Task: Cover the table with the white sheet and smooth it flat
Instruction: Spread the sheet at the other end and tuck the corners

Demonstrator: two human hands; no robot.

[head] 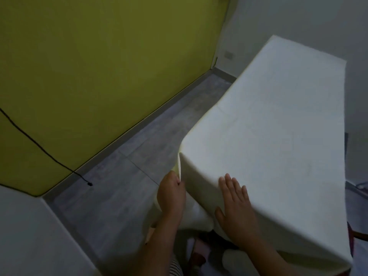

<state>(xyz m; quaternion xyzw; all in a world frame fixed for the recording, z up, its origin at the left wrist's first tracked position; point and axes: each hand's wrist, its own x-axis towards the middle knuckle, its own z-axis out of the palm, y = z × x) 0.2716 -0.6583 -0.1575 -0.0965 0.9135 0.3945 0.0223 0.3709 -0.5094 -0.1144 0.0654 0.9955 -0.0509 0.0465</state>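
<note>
The white sheet [274,120] lies over the whole long table, which runs from the near centre to the far right and is hidden under it. The top looks mostly flat with faint creases. At the near left corner the cloth hangs down in a fold. My left hand [171,193] pinches that hanging fold at the corner. My right hand [236,208] lies flat, fingers spread, on the sheet where it drapes over the near edge.
A yellow-green wall [89,66] stands to the left, with a black cable [39,148] hanging to the grey floor [123,172]. A white surface [35,236] fills the lower left. A wall socket [228,55] sits on the far white wall. A wooden chair part [358,235] shows at right.
</note>
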